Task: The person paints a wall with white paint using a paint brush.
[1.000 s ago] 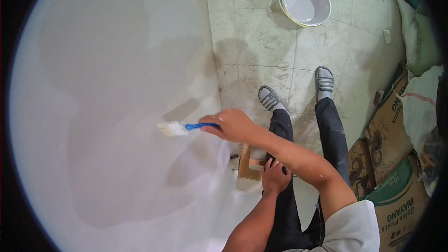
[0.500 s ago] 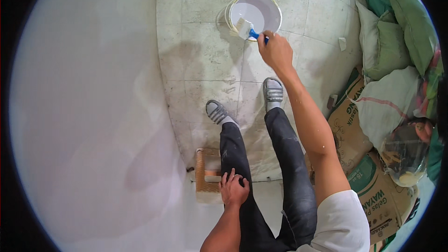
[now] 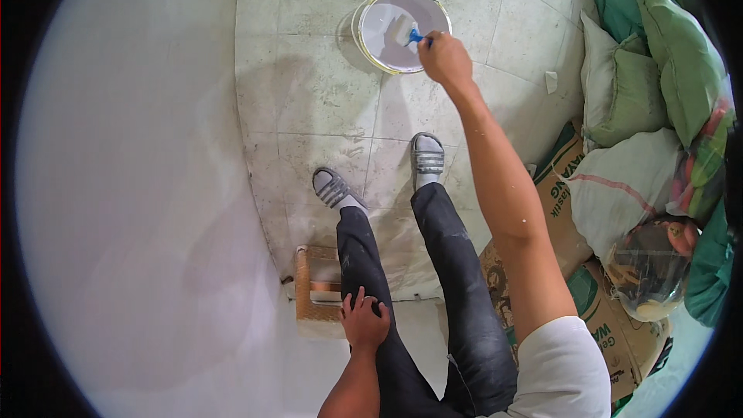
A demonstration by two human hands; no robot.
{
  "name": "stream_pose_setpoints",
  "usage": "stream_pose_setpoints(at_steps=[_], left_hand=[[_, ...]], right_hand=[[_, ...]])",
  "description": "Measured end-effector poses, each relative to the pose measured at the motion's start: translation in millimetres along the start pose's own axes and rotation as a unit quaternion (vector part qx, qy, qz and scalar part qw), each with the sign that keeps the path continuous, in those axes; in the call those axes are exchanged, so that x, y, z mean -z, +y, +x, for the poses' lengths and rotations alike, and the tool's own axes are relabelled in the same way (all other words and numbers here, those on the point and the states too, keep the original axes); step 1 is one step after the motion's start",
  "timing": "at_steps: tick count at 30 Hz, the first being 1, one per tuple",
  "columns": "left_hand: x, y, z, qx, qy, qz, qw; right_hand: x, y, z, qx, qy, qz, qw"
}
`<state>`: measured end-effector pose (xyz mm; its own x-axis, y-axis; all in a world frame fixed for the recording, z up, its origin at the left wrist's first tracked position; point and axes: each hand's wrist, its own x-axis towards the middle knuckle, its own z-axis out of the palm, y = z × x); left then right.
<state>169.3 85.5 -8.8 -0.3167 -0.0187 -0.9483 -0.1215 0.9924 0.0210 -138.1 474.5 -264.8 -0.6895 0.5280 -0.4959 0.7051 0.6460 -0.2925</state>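
My right hand [image 3: 446, 58] is closed round the blue handle of a paintbrush [image 3: 404, 30]. The brush's pale, paint-coated head is over the inside of a round bucket [image 3: 433, 9] on the floor. Whitish paint [image 3: 377, 25] lies in that bucket, and streaks mark its rim. Whether the bristles touch the paint I cannot tell. My left hand [image 3: 365, 323] rests on my left leg near the knee, fingers spread and holding nothing.
A smooth pale wall [image 3: 147, 147] rises on the left. Beside my left leg stands a tan woven-pattern stool [image 3: 313, 326]. Stuffed sacks [image 3: 641, 93], flattened cardboard boxes [image 3: 563, 220] and a clear bag of things [image 3: 648, 271] crowd the right side. The tiled floor [image 3: 317, 108] is smudged.
The brush has moved from the bucket's near-left rim inward over the paint, with my right hand shifting along. My left hand stays on my leg. The whole view has slid slightly.
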Motion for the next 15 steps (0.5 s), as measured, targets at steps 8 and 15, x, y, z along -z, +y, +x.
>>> stream_pose_setpoints(at_steps=[8,15], left_hand=[[-3.2,6.4,2.0,0.005,-0.025,0.033,0.999],[-2.5,3.8,1.5,0.001,-0.002,0.03,1.0]], right_hand=[[-34.0,-4.9,16.3,0.001,-0.037,-0.005,0.999],[-41.7,2.7,7.0,0.015,-0.035,0.002,0.999]])
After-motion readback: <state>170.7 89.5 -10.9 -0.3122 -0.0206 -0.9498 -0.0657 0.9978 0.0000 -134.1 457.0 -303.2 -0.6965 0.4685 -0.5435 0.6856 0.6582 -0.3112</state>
